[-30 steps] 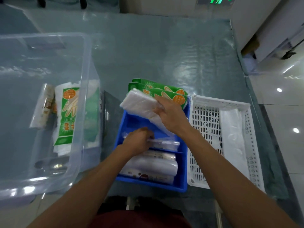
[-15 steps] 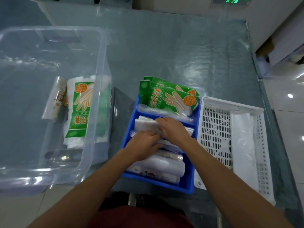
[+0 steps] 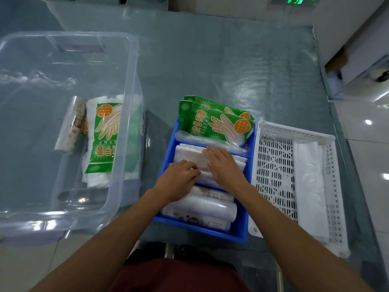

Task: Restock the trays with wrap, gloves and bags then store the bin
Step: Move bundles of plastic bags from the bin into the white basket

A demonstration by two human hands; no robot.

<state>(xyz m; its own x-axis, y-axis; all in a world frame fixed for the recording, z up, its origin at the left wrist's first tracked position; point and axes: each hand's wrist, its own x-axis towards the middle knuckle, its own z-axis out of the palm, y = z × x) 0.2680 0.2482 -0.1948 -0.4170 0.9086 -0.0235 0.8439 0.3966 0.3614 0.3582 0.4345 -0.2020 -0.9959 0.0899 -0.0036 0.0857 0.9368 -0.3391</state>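
Note:
A blue divided tray [image 3: 244, 228] sits in front of me. Green glove packs [image 3: 212, 121] stand in its far compartment. Rolls of wrap [image 3: 202, 209] fill its near compartment. A white stack of plastic bags [image 3: 187, 154] lies in the middle compartment. My right hand [image 3: 224, 165] rests flat on this stack, fingers spread. Curled fingers of my left hand [image 3: 177, 180] press the stack's near edge. On the left stands a clear bin [image 3: 126, 85] holding a glove pack [image 3: 106, 133], white bags and a wrap roll [image 3: 71, 125].
A white perforated tray [image 3: 273, 165] stands right of the blue tray, with a white bag bundle [image 3: 309, 184] along its right side. The table has a shiny teal plastic cover [image 3: 210, 60]. Its right edge drops to a tiled floor [image 3: 370, 144].
My right hand brought the white bag stack down from above the blue tray into the middle compartment. Both hands now press on it there.

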